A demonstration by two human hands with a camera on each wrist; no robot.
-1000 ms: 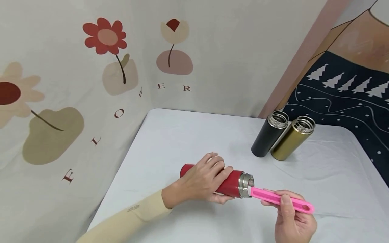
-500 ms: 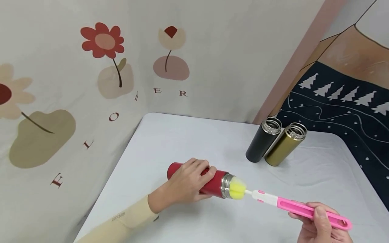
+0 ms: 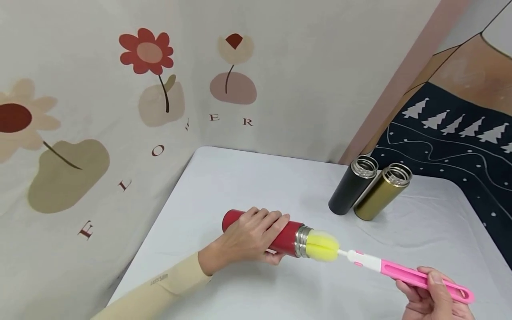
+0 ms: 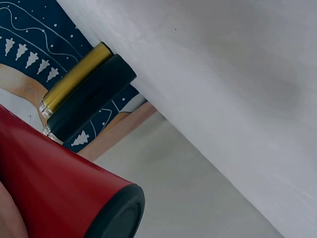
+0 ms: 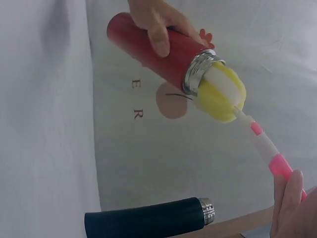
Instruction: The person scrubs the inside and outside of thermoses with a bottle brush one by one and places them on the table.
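Over the worktop, near its front edge: red bottle gripped sideways in left hand. Yellow sponge brush almost out of its mouth, pink handle pinched by right hand fingers. Looks nearly scrubbed; black bottle and gold bottle waiting by far right corner.

A bench under a white cloth fills the lower part of the head view. Behind and to its left hangs a cream cloth backdrop printed with red and beige flowers and the letters FLOWER. At the right hangs a dark blue cloth with white trees. The light is soft and even.
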